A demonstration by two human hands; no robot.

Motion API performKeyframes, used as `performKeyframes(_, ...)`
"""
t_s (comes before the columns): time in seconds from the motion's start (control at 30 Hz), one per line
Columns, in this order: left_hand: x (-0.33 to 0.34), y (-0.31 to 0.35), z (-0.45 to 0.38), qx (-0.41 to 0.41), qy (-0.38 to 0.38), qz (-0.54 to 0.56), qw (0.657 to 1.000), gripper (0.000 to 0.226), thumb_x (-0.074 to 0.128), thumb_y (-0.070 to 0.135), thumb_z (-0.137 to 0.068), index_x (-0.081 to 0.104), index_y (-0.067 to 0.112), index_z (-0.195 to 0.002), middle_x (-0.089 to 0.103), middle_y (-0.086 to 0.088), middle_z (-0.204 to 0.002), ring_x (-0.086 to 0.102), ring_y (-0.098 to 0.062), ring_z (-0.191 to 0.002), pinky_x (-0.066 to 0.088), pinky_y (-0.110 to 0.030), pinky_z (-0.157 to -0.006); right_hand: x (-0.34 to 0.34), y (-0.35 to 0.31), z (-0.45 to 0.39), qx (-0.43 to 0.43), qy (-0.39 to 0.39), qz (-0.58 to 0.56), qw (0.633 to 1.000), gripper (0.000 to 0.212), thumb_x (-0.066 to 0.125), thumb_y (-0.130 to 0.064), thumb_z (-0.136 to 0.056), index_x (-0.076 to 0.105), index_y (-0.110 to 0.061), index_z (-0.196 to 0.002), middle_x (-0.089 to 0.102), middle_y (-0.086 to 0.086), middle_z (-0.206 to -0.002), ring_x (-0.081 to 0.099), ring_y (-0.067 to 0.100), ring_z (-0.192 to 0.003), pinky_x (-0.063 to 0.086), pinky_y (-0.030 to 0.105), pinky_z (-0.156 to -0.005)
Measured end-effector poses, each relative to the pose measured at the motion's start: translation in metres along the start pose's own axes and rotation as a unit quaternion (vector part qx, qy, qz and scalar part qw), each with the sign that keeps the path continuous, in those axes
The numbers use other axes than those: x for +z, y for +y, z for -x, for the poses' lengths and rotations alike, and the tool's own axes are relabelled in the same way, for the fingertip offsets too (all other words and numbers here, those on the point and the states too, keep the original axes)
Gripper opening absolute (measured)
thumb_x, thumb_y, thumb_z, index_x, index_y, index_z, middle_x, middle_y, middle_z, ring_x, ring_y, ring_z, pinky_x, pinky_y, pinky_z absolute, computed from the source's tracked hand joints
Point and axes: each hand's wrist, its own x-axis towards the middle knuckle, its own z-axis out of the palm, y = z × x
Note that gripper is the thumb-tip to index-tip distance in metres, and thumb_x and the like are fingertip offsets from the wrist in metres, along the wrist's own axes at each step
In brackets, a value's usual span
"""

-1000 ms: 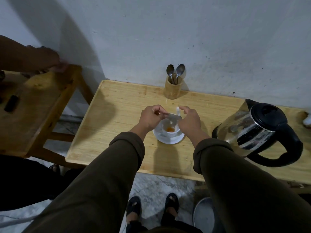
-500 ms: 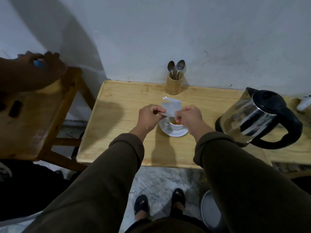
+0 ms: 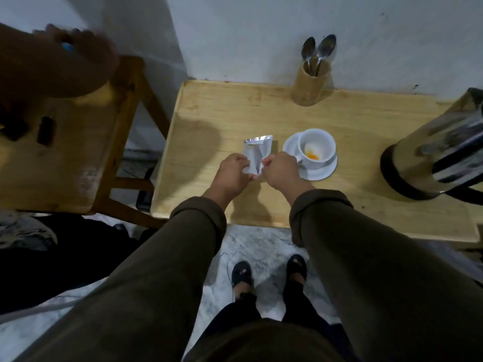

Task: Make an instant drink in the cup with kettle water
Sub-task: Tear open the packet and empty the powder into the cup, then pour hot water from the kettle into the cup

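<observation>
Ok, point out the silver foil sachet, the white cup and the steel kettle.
Silver foil sachet (image 3: 257, 150), head view, flat upper face.
White cup (image 3: 326, 142), head view, far rim.
Steel kettle (image 3: 428, 150), head view, shiny side wall.

A white cup (image 3: 316, 148) stands upright on a white saucer (image 3: 318, 171), orange powder (image 3: 312, 155) in its bottom. Left of it is a crumpled silver sachet (image 3: 257, 154). The steel kettle (image 3: 441, 152) stands at the right.

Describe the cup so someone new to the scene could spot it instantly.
Start at the light wooden table against the white wall. Near its middle, right of the silver sachet held by both hands, sits a white saucer. The cup stands on it: the only white vessel there, with orange powder in its bottom, unlike the wooden spoon holder behind or the steel kettle to its right.
</observation>
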Motion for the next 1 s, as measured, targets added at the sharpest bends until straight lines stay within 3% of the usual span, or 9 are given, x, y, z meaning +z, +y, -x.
performKeyframes(0.17,0.020,-0.011,-0.006,-0.051,-0.037,0.014,0.998,0.061,0.067,0.026,-0.084,0.047,0.001,-0.137,0.044,-0.011,-0.145,0.045,-0.023,-0.132,0.031,-0.018,-0.103,0.009,0.006,-0.004,0.007,-0.056,0.074,0.996,0.035,0.041,-0.018,-0.098,0.056,-0.004,-0.127,0.054,0.012,-0.137,0.048,0.026,-0.128,0.039,0.032,-0.102)
performKeyframes(0.27,0.024,-0.008,-0.009,-0.044,-0.048,-0.004,0.998,0.059,0.062,0.028,-0.088,0.045,0.001,-0.139,0.039,-0.010,-0.149,0.038,-0.023,-0.138,0.028,-0.023,-0.110,0.006,0.008,-0.006,0.013,-0.048,0.086,0.995,0.026,0.040,-0.013,-0.096,0.064,-0.005,-0.100,0.060,0.012,-0.126,0.054,0.026,-0.119,0.041,0.031,-0.087)
performKeyframes(0.33,0.025,-0.005,-0.010,-0.041,-0.047,-0.009,0.998,0.057,0.059,0.028,-0.090,0.046,0.002,-0.139,0.037,-0.010,-0.151,0.036,-0.023,-0.139,0.026,-0.024,-0.112,0.002,0.008,-0.006,0.020,-0.047,0.064,0.997,0.027,0.040,-0.013,-0.095,0.066,-0.004,-0.095,0.063,0.011,-0.122,0.056,0.026,-0.115,0.039,0.030,-0.080)
performKeyframes(0.43,0.025,-0.001,-0.011,-0.047,-0.042,-0.015,0.998,0.054,0.057,0.029,-0.092,0.048,0.004,-0.138,0.039,-0.010,-0.150,0.037,-0.023,-0.139,0.028,-0.026,-0.113,-0.003,0.007,-0.007,0.045,-0.027,-0.032,0.998,0.031,0.044,-0.012,-0.094,0.067,-0.004,-0.112,0.065,0.011,-0.122,0.057,0.027,-0.115,0.045,0.031,-0.092)
performKeyframes(0.53,0.026,0.006,-0.007,-0.037,-0.027,-0.032,0.998,0.046,0.054,0.030,-0.093,0.053,0.009,-0.134,0.046,-0.011,-0.145,0.044,-0.027,-0.132,0.032,-0.031,-0.109,-0.012,0.008,-0.005,0.060,0.000,-0.113,0.992,0.029,0.046,-0.011,-0.090,0.070,-0.001,-0.102,0.073,0.014,-0.104,0.067,0.027,-0.101,0.051,0.033,-0.092)
performKeyframes(0.63,0.026,0.018,0.001,-0.046,0.020,-0.028,0.998,0.047,0.049,0.028,-0.095,0.045,0.012,-0.139,0.037,-0.011,-0.150,0.040,-0.032,-0.132,0.036,-0.038,-0.107,-0.022,0.013,0.001,0.046,0.033,-0.160,0.986,0.030,0.044,-0.011,-0.090,0.071,-0.001,-0.098,0.076,0.011,-0.095,0.071,0.026,-0.091,0.053,0.035,-0.092)
performKeyframes(0.8,0.042,0.042,0.022,-0.101,0.043,-0.019,0.994,0.052,0.045,0.023,-0.096,0.030,0.010,-0.143,0.028,-0.015,-0.150,0.036,-0.035,-0.132,0.041,-0.046,-0.101,-0.050,0.036,0.014,0.010,0.098,-0.167,0.981,0.032,0.046,-0.012,-0.092,0.065,-0.011,-0.118,0.066,0.009,-0.120,0.061,0.024,-0.111,0.045,0.025,-0.090)
performKeyframes(1.0,0.088,0.089,0.045,-0.195,0.019,0.009,0.981,0.055,0.047,0.018,-0.093,0.027,-0.001,-0.140,0.034,-0.021,-0.142,0.040,-0.038,-0.130,0.037,-0.041,-0.105,-0.094,0.101,0.044,-0.021,0.206,-0.069,0.976,0.043,0.048,-0.012,-0.090,0.053,-0.017,-0.132,0.041,0.008,-0.141,0.042,0.025,-0.131,0.039,0.035,-0.104)
